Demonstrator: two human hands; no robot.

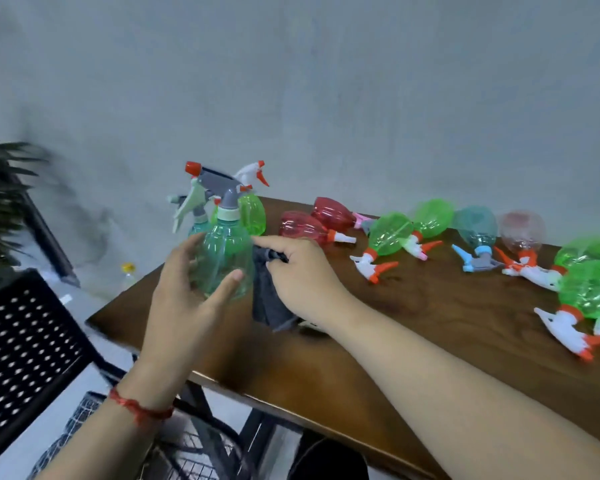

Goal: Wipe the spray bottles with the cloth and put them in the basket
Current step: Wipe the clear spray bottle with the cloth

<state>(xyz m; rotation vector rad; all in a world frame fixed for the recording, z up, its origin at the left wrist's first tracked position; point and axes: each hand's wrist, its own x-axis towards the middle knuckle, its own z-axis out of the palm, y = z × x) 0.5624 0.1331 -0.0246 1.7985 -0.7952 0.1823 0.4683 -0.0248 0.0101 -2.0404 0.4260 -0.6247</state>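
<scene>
A teal spray bottle [227, 251] with a grey trigger head stands upright near the table's left corner. My left hand [187, 289] curls round its lower body, thumb on the front. My right hand [302, 275] grips a dark grey cloth [269, 303] just right of the bottle, the cloth hanging down to the table. Behind it stand a green bottle [253, 213] and another teal one, partly hidden. Several red, green, teal and pink bottles lie across the brown table [413, 341]. A wire basket [80, 420] sits below the table's left edge, partly hidden by my left arm.
A black perforated chair [25, 341] stands at the left beside the basket. A dark leafy plant [0, 202] fills the far left. A small bottle with a yellow cap [128, 275] is on the floor by the wall. Lying bottles crowd the table's right end.
</scene>
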